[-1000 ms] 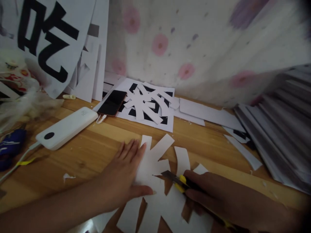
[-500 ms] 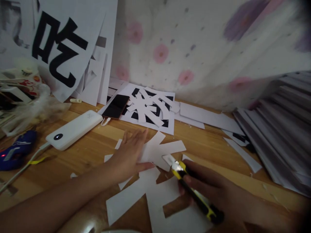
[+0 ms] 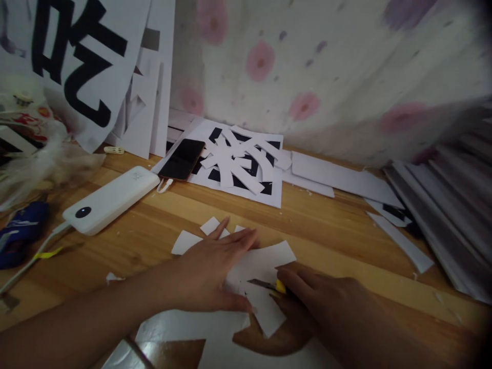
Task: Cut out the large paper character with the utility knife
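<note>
My left hand lies with its fingers stretched out over a white cut-out with several arms, on the wooden table. My right hand is closed around a utility knife; most of the handle is hidden in it. Only the yellow front of the utility knife and its bare blade show. The blade points left above the middle of the cut-out, near my left thumb; whether it touches is hard to tell. Below my hands lies a white sheet with shaped gaps in it.
A white power bank with a cable and a dark phone lie at the left. Behind is a printed sheet bearing white cut-out strokes. A blue tool lies far left; stacked boards lean at the right.
The cut-out has shifted and turned under my left hand. My right hand has swung the knife so that its blade lies flatter, pointing left over the cut-out. The camera view has shifted too.
</note>
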The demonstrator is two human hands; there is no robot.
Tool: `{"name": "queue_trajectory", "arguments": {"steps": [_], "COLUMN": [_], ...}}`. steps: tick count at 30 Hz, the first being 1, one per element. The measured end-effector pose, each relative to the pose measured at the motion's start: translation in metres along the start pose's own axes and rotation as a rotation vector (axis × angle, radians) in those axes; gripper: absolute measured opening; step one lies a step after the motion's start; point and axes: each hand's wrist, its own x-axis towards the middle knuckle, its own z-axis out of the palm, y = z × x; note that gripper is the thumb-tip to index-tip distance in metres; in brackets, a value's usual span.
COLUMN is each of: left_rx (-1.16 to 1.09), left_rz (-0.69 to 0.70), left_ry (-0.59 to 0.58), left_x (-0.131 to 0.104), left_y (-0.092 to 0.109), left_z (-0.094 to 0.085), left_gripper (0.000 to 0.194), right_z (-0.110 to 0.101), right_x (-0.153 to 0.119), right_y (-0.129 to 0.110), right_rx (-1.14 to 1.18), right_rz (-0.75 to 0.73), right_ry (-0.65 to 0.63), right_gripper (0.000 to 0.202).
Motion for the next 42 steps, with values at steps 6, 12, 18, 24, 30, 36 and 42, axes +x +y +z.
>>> {"name": "queue_trajectory", "arguments": {"steps": [6,12,18,24,30,36,42], "left_rx": [0.031,0.024,0.004,-0.02,-0.042,-0.04,-0.067], "left_rz": [0.013,0.013,-0.004,-0.066,-0.052,-0.032,-0.054], "left_ry": [0.072,0.094,0.079,0.042,0.049,0.054,0.066], "left_x": [0.001,0.0,0.003,0.003,0.004,0.001,0.002], "left_y": [-0.003,-0.004,-0.003,0.0,0.0,-0.002,0.0], "left_z": [0.009,0.011,0.01,0.006,0.005,0.006,0.006], "left_gripper": [0.09,0.102,0.099,0.088,0.089,0.089,0.086], "right_z": [0.01,0.011,0.01,0.001,-0.001,0.01,-0.002], "right_x": [0.001,-0.002,0.001,0.001,-0.001,-0.005,0.0], "right_y": [-0.003,-0.004,-0.01,-0.015,-0.013,-0.009,-0.013], "right_rx": [-0.118,-0.2,-0.256,-0.223,-0.178,-0.215,-0.176], "right_rz": [-0.053,-0.099,-0.09,-0.107,-0.133,-0.143,-0.142], "right_ry": [-0.079,-0.08,-0.047,0.026,-0.011,0.04,-0.017], "right_gripper": [0.011,0.018,0.032,0.066,0.066,0.073,0.067]}}
